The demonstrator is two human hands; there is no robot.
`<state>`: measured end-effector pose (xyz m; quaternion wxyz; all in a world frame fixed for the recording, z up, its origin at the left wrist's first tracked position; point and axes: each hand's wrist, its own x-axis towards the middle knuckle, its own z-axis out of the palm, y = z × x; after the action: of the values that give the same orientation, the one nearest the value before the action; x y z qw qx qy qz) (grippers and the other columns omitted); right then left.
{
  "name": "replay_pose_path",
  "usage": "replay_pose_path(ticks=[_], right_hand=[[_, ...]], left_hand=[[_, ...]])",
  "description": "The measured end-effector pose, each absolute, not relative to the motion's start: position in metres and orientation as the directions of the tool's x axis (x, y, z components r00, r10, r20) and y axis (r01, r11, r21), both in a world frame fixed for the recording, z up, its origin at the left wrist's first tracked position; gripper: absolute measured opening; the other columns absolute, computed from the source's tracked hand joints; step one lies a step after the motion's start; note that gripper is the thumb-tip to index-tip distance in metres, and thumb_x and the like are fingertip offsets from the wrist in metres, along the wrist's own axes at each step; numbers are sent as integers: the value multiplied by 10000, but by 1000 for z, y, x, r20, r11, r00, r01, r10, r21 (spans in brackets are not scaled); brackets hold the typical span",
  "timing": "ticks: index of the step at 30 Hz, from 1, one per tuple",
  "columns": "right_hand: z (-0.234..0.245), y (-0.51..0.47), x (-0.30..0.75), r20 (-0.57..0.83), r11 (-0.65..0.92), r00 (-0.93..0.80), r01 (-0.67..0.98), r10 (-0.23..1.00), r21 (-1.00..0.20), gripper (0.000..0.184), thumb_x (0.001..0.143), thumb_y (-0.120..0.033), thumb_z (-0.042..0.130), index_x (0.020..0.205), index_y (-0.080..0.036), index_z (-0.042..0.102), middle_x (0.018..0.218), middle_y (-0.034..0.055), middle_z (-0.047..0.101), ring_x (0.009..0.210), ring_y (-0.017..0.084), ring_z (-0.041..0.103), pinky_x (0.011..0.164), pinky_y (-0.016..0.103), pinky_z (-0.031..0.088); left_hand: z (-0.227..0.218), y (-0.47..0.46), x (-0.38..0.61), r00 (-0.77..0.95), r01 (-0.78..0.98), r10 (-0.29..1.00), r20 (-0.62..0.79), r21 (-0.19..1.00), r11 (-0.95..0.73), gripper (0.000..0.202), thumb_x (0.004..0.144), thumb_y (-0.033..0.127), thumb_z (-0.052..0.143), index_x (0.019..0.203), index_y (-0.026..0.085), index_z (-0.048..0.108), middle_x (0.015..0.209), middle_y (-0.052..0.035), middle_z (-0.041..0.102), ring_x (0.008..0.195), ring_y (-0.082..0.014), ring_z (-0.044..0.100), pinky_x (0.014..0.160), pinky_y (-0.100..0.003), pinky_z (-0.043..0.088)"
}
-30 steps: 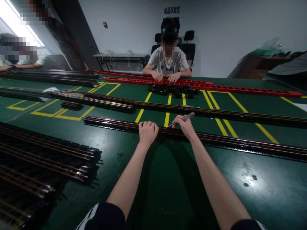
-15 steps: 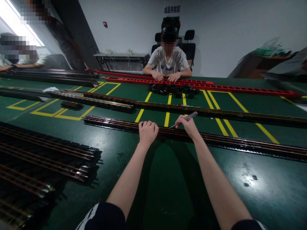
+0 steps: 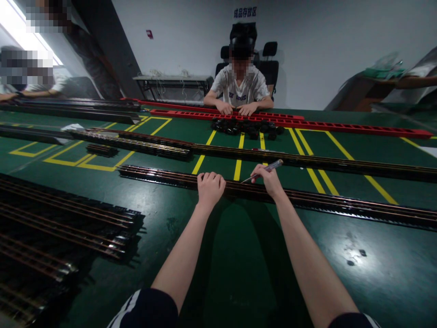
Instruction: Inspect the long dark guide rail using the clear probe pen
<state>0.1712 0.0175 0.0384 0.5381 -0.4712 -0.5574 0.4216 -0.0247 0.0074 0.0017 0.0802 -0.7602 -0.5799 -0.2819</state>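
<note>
A long black rail with copper-coloured strips (image 3: 327, 202) lies across the green table before me. My left hand (image 3: 210, 187) is closed over the rail, its fingers curled around the far edge. Just to the right, my right hand (image 3: 269, 180) grips a screwdriver (image 3: 274, 165) with a see-through handle. Its thin shaft slants down to the left, and the tip meets the rail close to my left hand. Exactly what the tip touches is too small to make out.
Several similar rails (image 3: 68, 214) lie at the near left. Another long rail (image 3: 307, 160) runs behind mine. Across the table, a person (image 3: 239, 86) handles red rails (image 3: 341, 127) beside a pile of black parts (image 3: 235, 127). Small dark pieces (image 3: 362, 253) lie at right.
My right hand and the screwdriver have shifted very slightly to the right; my left hand stays put. At the far right edge, another person's arm has moved further into view.
</note>
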Motion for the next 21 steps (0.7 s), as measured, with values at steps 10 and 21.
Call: replay_pose_path(ticks=[10,21], right_hand=[[30,25,176,214,216,74,-16,974,-976,180,609,-222,518,436,-194,557,406,-17,505,395,118,481,476,274,404],[31,23,174,239,241,59,-42,969,-970,188,621,-230,537,443,-181,571,416,-20,517,399,104,488,475,252,408]], left_hand=[[2,7,-25,164,927,842,514,211,-310,349,921,269,352,820,193,677,906,-62,706,865,-216,600,930,-421,335],[4,6,-23,155,936,852,501,203,-289,350,916,262,351,840,196,686,927,-68,705,888,-225,598,943,-432,330]])
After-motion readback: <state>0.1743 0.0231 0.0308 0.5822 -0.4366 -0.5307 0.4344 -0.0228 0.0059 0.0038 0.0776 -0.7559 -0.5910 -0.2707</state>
